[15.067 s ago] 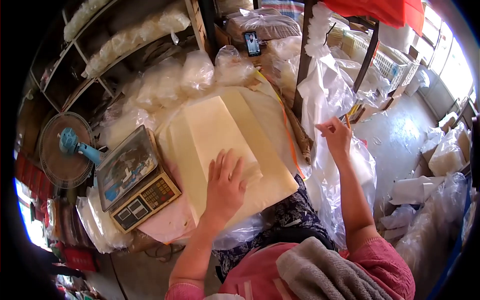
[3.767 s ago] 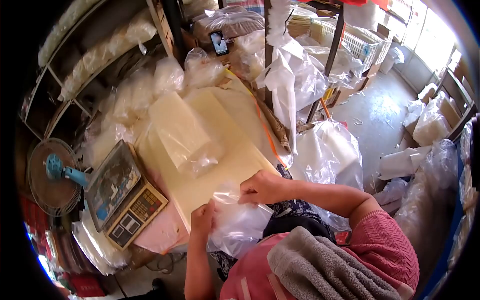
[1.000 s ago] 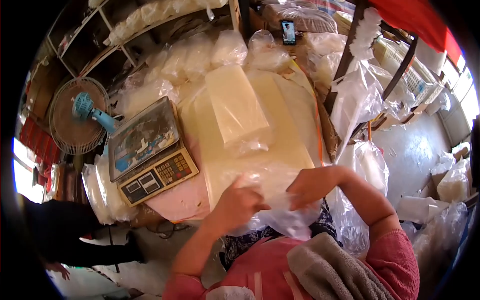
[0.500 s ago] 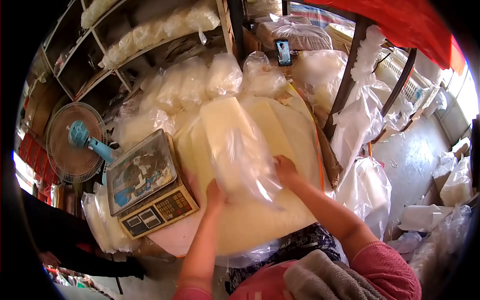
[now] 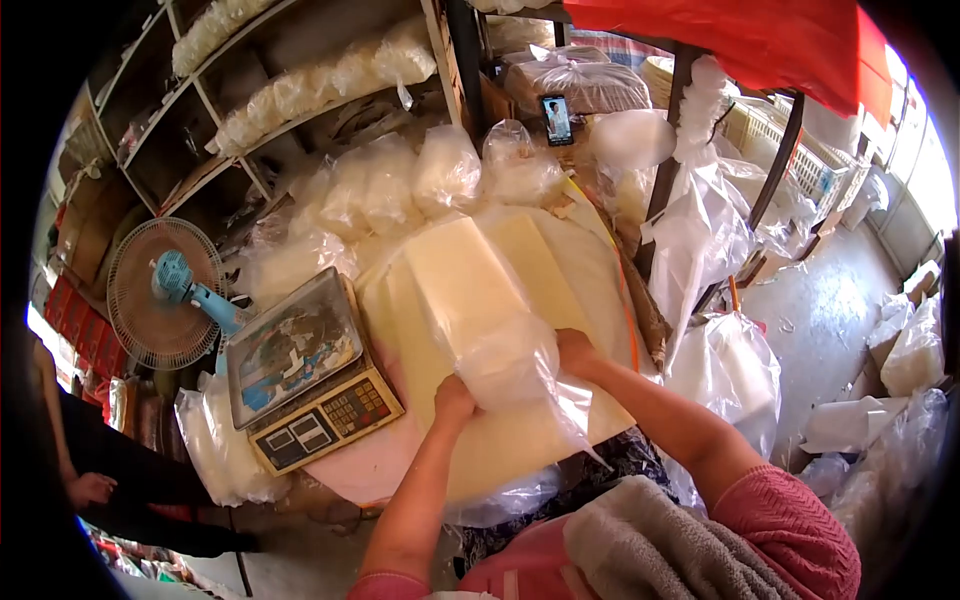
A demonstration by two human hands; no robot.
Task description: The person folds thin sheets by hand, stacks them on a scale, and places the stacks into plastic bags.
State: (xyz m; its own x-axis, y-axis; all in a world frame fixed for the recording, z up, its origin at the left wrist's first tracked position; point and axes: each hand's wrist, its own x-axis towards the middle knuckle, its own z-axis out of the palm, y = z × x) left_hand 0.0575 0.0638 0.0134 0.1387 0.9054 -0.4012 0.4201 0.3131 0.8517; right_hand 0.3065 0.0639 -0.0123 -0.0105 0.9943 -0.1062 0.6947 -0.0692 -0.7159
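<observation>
A clear plastic bag (image 5: pixel 510 365) holds a stack of flat, pale yellow sheets (image 5: pixel 465 280) on the work surface. My left hand (image 5: pixel 456 398) is closed on the bag's near left edge. At its near right side, my right hand (image 5: pixel 576 354) grips the bag too, with its fingers partly hidden by the plastic. The loose end of the bag hangs toward my body between and beyond the hands. Under and to the right of it lie more yellow sheets (image 5: pixel 540 265).
Left of the bag stands a digital scale (image 5: pixel 325 415), with a fan (image 5: pixel 168 290) behind it. Filled bags (image 5: pixel 447 168) line the back, near a phone (image 5: pixel 556 120). Another person's hand (image 5: pixel 92 489) shows at far left. Plastic bags hang from a post at right.
My hands have come closer together, and the plastic is drawn in around the near end of the sheets. The other person's hand at far left is more visible.
</observation>
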